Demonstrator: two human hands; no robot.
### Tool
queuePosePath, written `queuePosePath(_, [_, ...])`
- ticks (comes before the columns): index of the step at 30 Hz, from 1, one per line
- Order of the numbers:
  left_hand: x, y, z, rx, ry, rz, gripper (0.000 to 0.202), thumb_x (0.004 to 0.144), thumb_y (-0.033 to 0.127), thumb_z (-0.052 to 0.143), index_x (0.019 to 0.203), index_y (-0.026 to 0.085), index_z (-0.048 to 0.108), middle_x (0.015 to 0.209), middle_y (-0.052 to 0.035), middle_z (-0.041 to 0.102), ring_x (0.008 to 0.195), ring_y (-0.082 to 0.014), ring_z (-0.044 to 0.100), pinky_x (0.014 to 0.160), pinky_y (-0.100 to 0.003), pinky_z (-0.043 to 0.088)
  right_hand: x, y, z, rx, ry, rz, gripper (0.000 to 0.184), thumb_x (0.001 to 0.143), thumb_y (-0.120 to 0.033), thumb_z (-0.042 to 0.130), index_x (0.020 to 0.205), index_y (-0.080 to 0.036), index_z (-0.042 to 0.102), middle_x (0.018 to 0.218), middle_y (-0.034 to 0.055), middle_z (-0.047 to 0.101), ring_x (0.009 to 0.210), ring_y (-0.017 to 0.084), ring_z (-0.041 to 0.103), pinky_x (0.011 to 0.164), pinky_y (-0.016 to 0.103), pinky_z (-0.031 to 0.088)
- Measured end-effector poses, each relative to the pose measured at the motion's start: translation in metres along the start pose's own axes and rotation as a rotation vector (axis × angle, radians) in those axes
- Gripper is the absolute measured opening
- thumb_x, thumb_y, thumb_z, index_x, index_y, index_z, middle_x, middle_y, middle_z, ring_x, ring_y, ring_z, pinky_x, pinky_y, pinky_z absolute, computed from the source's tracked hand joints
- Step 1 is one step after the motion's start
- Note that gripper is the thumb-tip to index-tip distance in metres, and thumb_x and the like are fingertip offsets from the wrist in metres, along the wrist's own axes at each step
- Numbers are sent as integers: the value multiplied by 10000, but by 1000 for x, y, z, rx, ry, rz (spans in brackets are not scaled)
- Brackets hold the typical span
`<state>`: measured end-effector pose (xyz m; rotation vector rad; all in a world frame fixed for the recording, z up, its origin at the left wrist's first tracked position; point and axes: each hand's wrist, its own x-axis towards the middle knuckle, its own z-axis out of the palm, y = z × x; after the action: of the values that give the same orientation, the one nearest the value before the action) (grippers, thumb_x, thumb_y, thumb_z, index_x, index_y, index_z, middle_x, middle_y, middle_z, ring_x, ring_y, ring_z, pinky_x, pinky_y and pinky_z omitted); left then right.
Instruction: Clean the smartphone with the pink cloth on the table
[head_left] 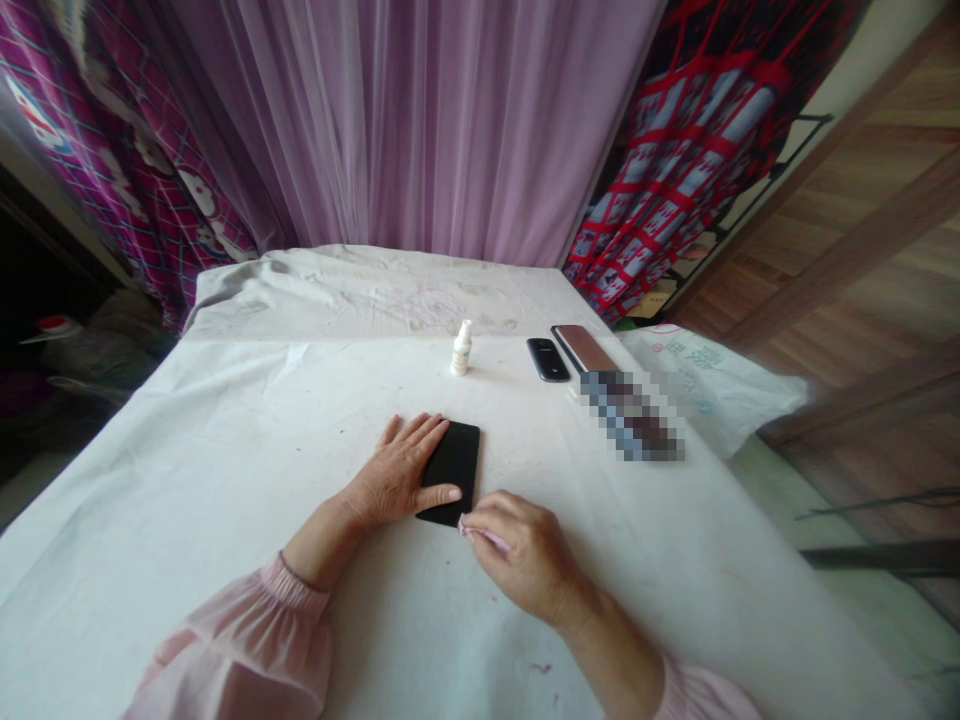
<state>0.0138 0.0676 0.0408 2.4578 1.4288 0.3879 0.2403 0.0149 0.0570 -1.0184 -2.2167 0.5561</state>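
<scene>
A black phone point(454, 465) lies flat, screen up, on the white cloth of the table point(225, 450). My left hand point(397, 475) rests on the phone's left edge with fingers stretched flat and the thumb laid across the screen. My right hand point(517, 550) is closed in a pinch on a small pinkish cloth point(480, 535) at the phone's near right corner.
A small white spray bottle point(461, 350) stands behind the phone. Further right lie a small dark phone point(548, 359), a larger brownish phone point(583, 348) and a blurred patch. A white plastic bag point(697, 375) sits at the table's right edge. Curtains hang behind.
</scene>
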Motion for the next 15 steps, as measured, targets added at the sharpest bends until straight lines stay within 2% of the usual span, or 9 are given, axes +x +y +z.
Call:
queuePosePath(5, [1, 10, 2, -31, -10, 32, 897, 847, 783, 350, 1526, 208, 230, 1544, -159, 349, 1436, -338, 287, 1159, -611, 93, 0, -5, 5, -20, -23, 16, 197, 839, -111, 569, 878, -238, 715, 830, 13, 669, 737, 120, 638, 703, 202, 483])
queuePosePath(8, [1, 13, 3, -63, -22, 62, 770, 913, 709, 316, 1518, 237, 255, 1529, -126, 390, 1433, -312, 302, 1164, -604, 75, -1, -5, 7, -42, -20, 22, 184, 850, -131, 571, 882, -236, 718, 832, 17, 658, 739, 122, 633, 700, 205, 475])
queuePosePath(11, [2, 13, 2, -69, -34, 73, 674, 955, 635, 311, 1509, 253, 280, 1519, -110, 410, 1436, -298, 299, 1163, -609, 72, -1, -5, 7, -63, 1, 34, 201, 858, -129, 553, 891, -237, 719, 825, 19, 652, 732, 123, 632, 690, 205, 471])
queuePosePath(15, [2, 14, -1, -73, -56, 74, 658, 961, 612, 323, 1504, 243, 291, 1525, -110, 398, 1443, -304, 280, 1155, -626, 90, 0, -2, 6, -106, 48, 62, 203, 865, -129, 548, 893, -236, 718, 819, 22, 650, 726, 121, 634, 679, 196, 470])
